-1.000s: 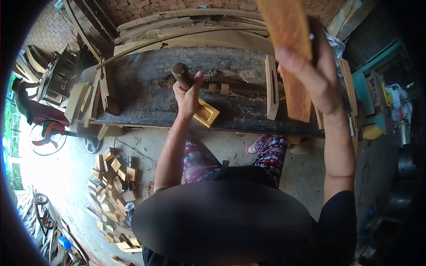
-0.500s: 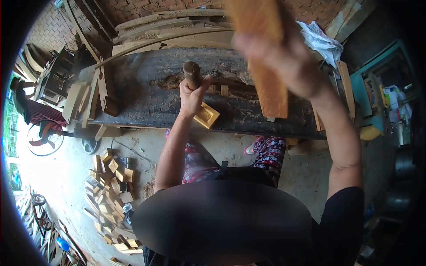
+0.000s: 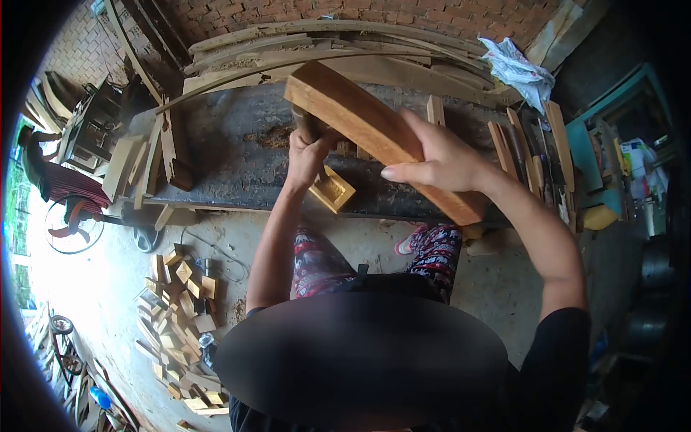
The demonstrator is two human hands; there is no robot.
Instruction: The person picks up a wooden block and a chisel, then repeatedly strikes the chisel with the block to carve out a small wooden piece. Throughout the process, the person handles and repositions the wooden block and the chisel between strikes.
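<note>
My left hand (image 3: 305, 160) is wrapped round the upright wooden handle (image 3: 307, 125) of a tool whose lower end stands over a small light wooden block (image 3: 332, 190) with a recess in its face. That block lies at the front edge of the dark workbench (image 3: 223, 155). In my right hand (image 3: 445, 160) is a long orange-brown wooden bar (image 3: 353, 108), gripped around its middle. The bar slants from upper left to lower right, and its upper left end is at the top of the handle.
Curved planks (image 3: 288, 39) lie along the back wall. Chisels and wood strips (image 3: 536, 155) are at the bench's right, near a white plastic bag (image 3: 518, 72). Boards (image 3: 137, 165) lean at the left. Many cut blocks (image 3: 180, 317) are heaped on the floor.
My right hand has swung the wooden bar down and to the left, from raised at upper right to the top of the handle. My left hand has hardly moved.
</note>
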